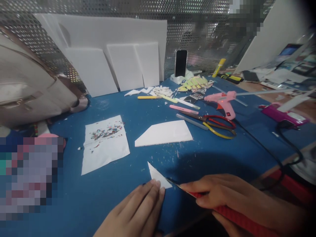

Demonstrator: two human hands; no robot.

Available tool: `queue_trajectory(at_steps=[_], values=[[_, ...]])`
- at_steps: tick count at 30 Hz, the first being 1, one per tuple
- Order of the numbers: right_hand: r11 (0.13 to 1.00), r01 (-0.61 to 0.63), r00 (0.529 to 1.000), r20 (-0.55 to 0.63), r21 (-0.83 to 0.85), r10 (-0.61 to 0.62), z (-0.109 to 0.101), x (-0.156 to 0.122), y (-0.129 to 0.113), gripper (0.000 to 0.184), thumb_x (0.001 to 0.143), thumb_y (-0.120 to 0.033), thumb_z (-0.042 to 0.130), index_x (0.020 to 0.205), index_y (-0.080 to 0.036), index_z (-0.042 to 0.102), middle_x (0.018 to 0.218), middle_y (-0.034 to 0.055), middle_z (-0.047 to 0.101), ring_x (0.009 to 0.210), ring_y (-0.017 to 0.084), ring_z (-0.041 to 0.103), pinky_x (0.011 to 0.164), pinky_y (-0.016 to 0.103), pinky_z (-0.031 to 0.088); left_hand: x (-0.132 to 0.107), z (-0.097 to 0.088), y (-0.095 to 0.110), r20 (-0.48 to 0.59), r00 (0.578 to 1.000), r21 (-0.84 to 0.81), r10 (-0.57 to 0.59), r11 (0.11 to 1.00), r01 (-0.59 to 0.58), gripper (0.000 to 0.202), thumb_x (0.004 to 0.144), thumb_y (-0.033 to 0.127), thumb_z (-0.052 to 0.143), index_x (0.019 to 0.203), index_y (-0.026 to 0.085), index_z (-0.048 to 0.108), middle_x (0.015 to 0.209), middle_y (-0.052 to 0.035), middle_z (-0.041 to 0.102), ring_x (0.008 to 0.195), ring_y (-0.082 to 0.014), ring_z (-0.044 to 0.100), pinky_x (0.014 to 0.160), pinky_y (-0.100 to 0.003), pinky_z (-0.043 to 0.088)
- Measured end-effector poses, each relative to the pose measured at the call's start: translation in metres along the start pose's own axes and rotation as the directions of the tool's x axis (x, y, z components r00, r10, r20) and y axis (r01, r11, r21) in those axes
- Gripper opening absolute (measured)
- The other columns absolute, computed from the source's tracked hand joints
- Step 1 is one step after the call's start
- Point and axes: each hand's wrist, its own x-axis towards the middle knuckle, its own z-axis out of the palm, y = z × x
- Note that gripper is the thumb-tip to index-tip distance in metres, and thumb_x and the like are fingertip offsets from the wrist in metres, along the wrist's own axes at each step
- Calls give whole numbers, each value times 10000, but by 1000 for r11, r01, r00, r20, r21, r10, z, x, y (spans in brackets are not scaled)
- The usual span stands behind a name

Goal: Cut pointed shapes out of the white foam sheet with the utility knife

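Observation:
My left hand (138, 210) lies flat near the front edge of the blue table (217, 158), its fingertips pressing down a small white triangular foam piece (158, 176). My right hand (229, 197) grips a red-handled utility knife (222, 210). The knife's blade tip (172, 182) touches the right edge of the triangle. A larger white foam piece (164, 132) with slanted ends lies flat farther back, apart from both hands.
A white paper (105, 144) with glittery bits lies to the left. Scissors (214, 123), a pink glue gun (223, 102), pens and foam scraps (161, 91) sit at the back. A phone (181, 63) and white boards (111, 62) stand against the mesh wall. A bag (29, 85) is at left.

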Motion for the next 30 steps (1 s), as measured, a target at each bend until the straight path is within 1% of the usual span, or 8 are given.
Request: queue_trajectory(at_steps=[5,8,11,14,18,22,25,30], values=[[998,64,997,34,16,-65,-17,9,7,166,909,-172,464,1000,-291,537,1046,-12,735,911,146,705,842,248,553,17,-18,-17,10,999,-301,-38,953,39,339,993,211,412,1269,104,578,1138,-86,712,1037,-195,668,883,-258,564],[993,118,992,46,12,-118,-36,16,16,122,928,-218,480,1006,-286,545,1074,-4,730,961,152,693,865,259,535,32,-28,-35,163,973,-548,-166,804,229,319,978,161,413,1267,194,542,1136,-59,682,961,-145,667,819,-212,561],[956,258,966,64,-139,-252,-52,27,27,186,895,-185,505,1057,-259,558,1138,32,710,1021,171,671,908,279,514,44,-27,-52,282,929,-550,-240,753,362,308,917,149,541,1216,219,538,1186,-69,605,1071,-192,597,899,-309,525],[824,469,881,230,-319,-413,-60,38,39,231,899,-163,542,1117,-219,592,1236,61,665,1052,189,650,901,304,514,50,-17,-62,364,906,-558,-216,728,398,201,847,132,646,1023,207,584,1114,-53,577,1028,-200,566,863,-321,491],[660,621,773,468,-422,-428,-55,45,55,191,938,-192,543,1096,-221,646,1344,36,590,1037,221,628,809,362,534,53,-9,-65,410,885,-578,-220,688,439,134,821,119,669,835,200,564,898,2,597,867,-173,563,769,-293,437],[533,732,670,591,-424,-450,-49,50,65,192,944,-165,517,1062,-203,664,1426,53,511,1020,234,620,754,373,532,53,-11,-64,528,804,-575,-272,582,574,121,828,168,658,787,203,549,753,37,598,723,-148,558,649,-253,397],[582,717,680,573,-385,-458,-52,61,62,224,975,-193,481,1123,-222,646,1417,62,519,1072,231,603,795,369,512,56,-16,-63,581,753,-609,-309,449,654,75,813,185,655,845,202,590,758,32,623,691,-138,574,618,-234,395],[943,313,861,453,-114,-231,-54,87,34,305,940,-357,573,1194,-192,610,1122,74,668,1004,191,608,840,301,466,68,-26,-58,604,699,-647,-383,276,711,100,778,256,692,752,178,636,699,25,618,667,-139,536,614,-235,382]])
